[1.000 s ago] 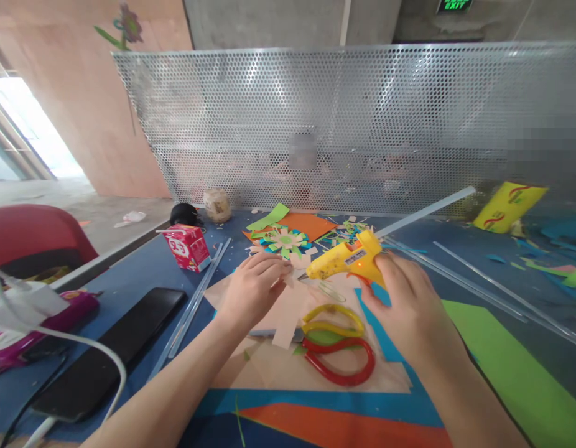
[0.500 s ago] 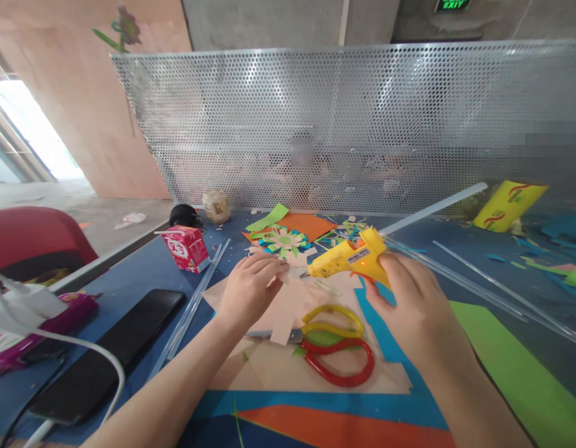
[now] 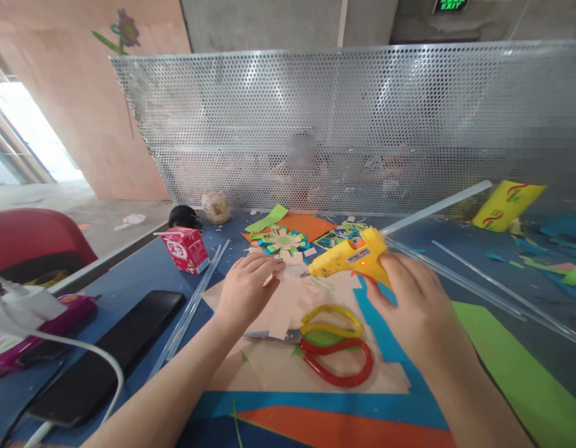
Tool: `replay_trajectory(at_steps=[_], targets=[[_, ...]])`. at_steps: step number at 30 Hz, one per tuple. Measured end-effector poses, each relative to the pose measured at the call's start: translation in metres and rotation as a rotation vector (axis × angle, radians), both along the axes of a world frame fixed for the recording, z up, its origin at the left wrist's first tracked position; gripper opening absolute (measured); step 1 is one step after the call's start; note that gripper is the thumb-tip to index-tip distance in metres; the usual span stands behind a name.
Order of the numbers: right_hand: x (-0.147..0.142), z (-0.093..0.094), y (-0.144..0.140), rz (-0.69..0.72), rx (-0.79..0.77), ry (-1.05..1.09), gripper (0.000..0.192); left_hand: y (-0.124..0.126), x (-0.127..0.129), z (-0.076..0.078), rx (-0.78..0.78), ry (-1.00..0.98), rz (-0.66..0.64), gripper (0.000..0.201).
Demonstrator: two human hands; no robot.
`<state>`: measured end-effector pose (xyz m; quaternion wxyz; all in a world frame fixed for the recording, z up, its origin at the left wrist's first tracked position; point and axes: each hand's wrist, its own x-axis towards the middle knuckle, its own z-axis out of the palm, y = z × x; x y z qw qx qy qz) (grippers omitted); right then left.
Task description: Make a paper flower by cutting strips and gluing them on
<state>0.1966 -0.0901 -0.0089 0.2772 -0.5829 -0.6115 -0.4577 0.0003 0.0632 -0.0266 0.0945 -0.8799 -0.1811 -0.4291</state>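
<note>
The right hand (image 3: 412, 305) grips the yellow glue gun (image 3: 351, 260), fingers wrapped round its handle, nozzle aimed left at the pink paper cutout (image 3: 292, 298). The left hand (image 3: 246, 287), just left of the nozzle, pinches the cutout's edge between thumb and curled fingers. The scissors (image 3: 334, 339) lie directly below the gun; the paper flower (image 3: 283, 239) sits just behind it.

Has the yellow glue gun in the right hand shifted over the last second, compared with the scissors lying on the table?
Yes. The yellow glue gun has lifted slightly up and away from the red-and-yellow-handled scissors, its nozzle still pointing left.
</note>
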Motion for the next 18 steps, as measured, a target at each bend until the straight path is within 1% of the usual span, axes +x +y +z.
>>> replay_trajectory(at_steps=[14,18], targets=[[-0.0057,0.0021,-0.0012,0.037,-0.028,0.031,0.032,0.0010,0.0009,-0.0015,-0.011,0.009,0.002,0.018],[-0.0077,0.0010,0.0006,0.057,-0.042,0.016,0.030,-0.0007,0.0016,-0.0037,-0.003,0.046,-0.004,0.019]])
